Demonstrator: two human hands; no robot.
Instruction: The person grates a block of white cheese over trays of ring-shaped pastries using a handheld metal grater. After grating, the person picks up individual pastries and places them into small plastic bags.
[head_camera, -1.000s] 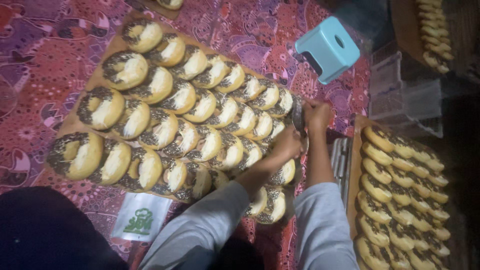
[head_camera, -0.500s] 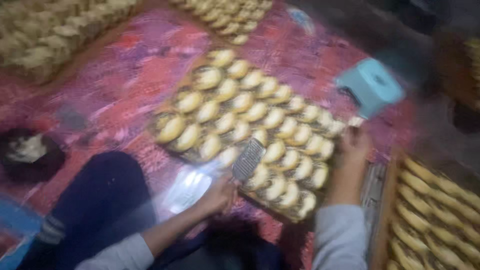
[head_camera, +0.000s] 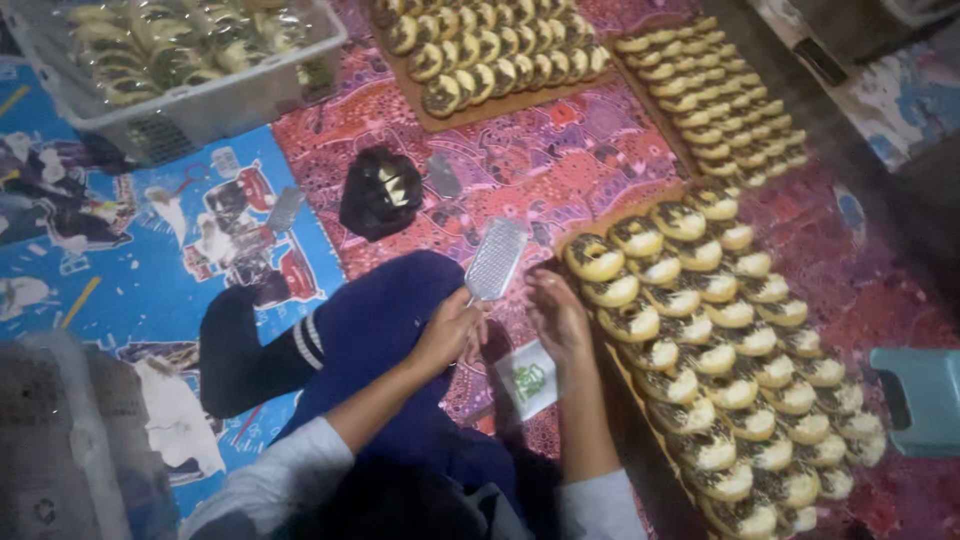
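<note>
- Sitting at far left, a white plastic crate (head_camera: 200, 105) holds wrapped pastries on the blue printed mat (head_camera: 120, 270).
- Left hand (head_camera: 448, 333) grips the handle of a flat metal grater (head_camera: 496, 260), fingers closed around it; the grater tilts up above the knee.
- Right hand (head_camera: 558, 315) hovers open, fingers loosely spread, just beside the wooden tray (head_camera: 575, 238) of chocolate-topped round pastries (head_camera: 720, 350).

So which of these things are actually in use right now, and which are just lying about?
In use:
- left hand holding metal grater
- right hand
- nearest doughnut tray

Lying about:
- black bag
- white packet
- plastic crate
- teal stool
</note>
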